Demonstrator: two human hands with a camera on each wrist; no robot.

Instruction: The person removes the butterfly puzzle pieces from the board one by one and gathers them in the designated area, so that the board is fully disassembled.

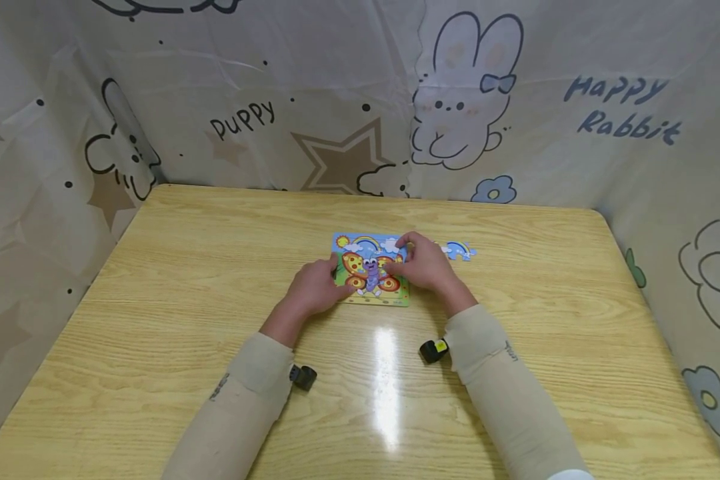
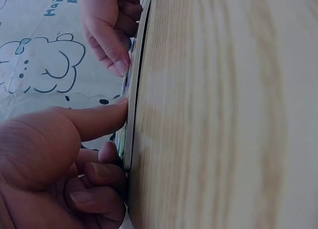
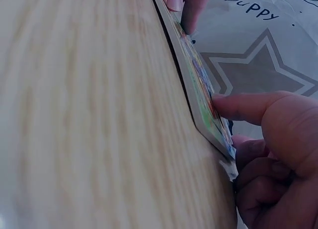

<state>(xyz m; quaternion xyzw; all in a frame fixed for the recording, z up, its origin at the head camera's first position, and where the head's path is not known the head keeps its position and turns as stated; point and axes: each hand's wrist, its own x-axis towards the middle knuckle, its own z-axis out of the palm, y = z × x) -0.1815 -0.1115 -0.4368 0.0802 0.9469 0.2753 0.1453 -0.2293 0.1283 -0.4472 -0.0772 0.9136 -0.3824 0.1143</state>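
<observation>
A jigsaw puzzle (image 1: 371,270) of a purple butterfly under a rainbow lies flat on the table, in a thin tray whose edge (image 2: 132,124) shows in the left wrist view. My left hand (image 1: 315,287) grips its left side, thumb over the face and fingers curled by the edge. At the right side is my right hand (image 1: 426,267). Its thumb presses on the picture near the right wing, and the index finger reaches the cloud at the upper right corner. In the right wrist view, the other fingers of that hand (image 3: 293,139) are curled beside the tray's corner.
Just right of my right hand lies a loose blue puzzle piece (image 1: 458,250) with a rainbow, partly beside more pieces behind the hand. The wooden table (image 1: 216,247) ends at a printed curtain (image 1: 312,87). Small black cameras (image 1: 304,377) hang at both cuffs.
</observation>
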